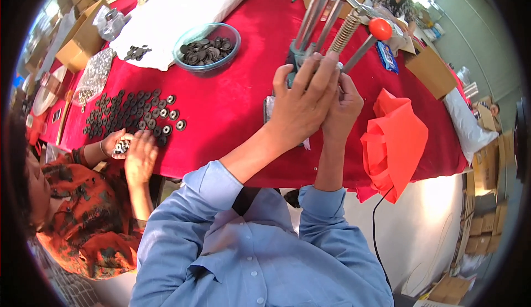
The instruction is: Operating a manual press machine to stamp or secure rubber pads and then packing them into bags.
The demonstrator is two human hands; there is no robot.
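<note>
A metal hand press (298, 53) stands on the red-covered table in front of me, with bright cylinders, a coil spring (345, 30) and a lever ending in a red ball knob (380, 29). My left hand (303, 98) is closed at the front of the press, its fingers bent and pointing up. Pressed against it from the right, my right hand (342, 108) is closed too, with fingers curled. Both hands overlap and cover the lower press. Whatever sits between their fingers is hidden.
A tub (232, 50) of dark discs stands behind rows of black ring-shaped parts (133, 111). At left, a co-worker's hands (138, 152) handle small parts. A red bag (395, 141) hangs over the table's right edge. Cardboard boxes (431, 69) and another person (392, 0) are farther back.
</note>
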